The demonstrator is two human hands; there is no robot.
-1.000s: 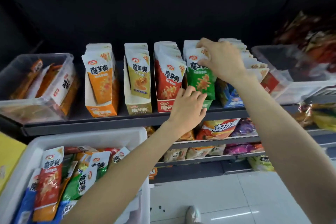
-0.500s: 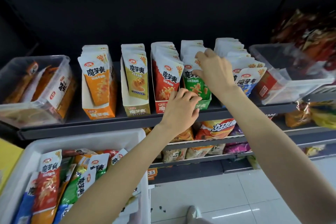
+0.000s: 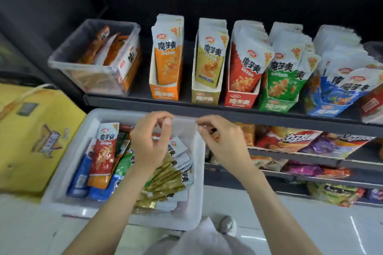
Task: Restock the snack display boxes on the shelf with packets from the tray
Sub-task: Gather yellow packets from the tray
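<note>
Head view. Tray (image 3: 62, 180), white, low and left of centre, loaded with packets (image 3: 104, 151) in red, blue, green, orange and gold, lying flat and overlapping. Left hand (image 3: 150, 147) over the tray's far half, palm down, fingers loosely curled, thumb and forefinger close at 12 o'clock, nothing visibly held; gold packets (image 3: 165, 180) directly beneath it and toward 5 o'clock, red packet at 9 o'clock of it. Right hand (image 3: 222, 143) at 3 o'clock of the left, hanging over the tray's right rim, fingers curled inward; cannot tell whether anything is pinched, though a small orange patch shows between the fingers. Hands apart, side by side, level with each other, both just below the shelf (image 3: 207, 109) edge.

At 12 o'clock of the hands, five display boxes in a row on the shelf: orange box (image 3: 164, 94), yellow box (image 3: 205, 97), red box (image 3: 240, 100), green box (image 3: 276, 104), blue box (image 3: 327, 109), each holding upright packets. Green and blue boxes crammed, packets fanning out above. Orange and yellow boxes nearest above the left hand; red box above the right.

Clear bin (image 3: 93, 64) at 10 o'clock on the same shelf, holding orange packets. Yellow carton (image 3: 31, 141) at 9 o'clock of the tray. Chip bags (image 3: 300, 141) on lower shelves at 3 o'clock of the right hand.
</note>
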